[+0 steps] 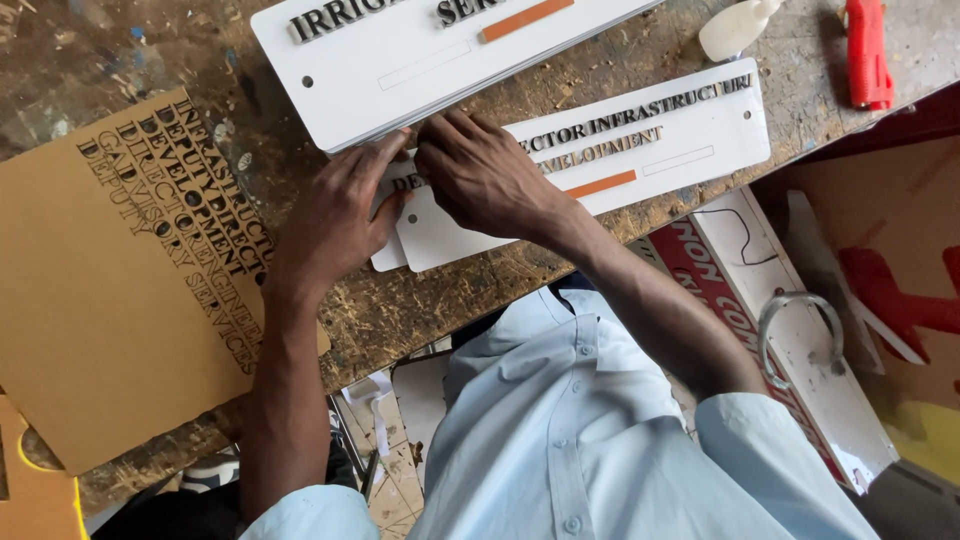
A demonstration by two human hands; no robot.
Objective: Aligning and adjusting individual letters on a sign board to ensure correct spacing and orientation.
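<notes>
Both hands, left hand (335,215) and right hand (480,175), press fingertips together on the white sign plate (640,150), where a small raised letter could likely shift crooked.

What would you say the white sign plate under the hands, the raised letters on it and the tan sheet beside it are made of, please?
White sign plate: smooth, matte rigid plastic, probably acrylic or PVC; thin, even edge.
Raised letters: dull silver-grey faces, perhaps metal-faced laminate; unsure.
Tan sheet: paper-backed board with letter cut-outs, flat and matte.
</notes>
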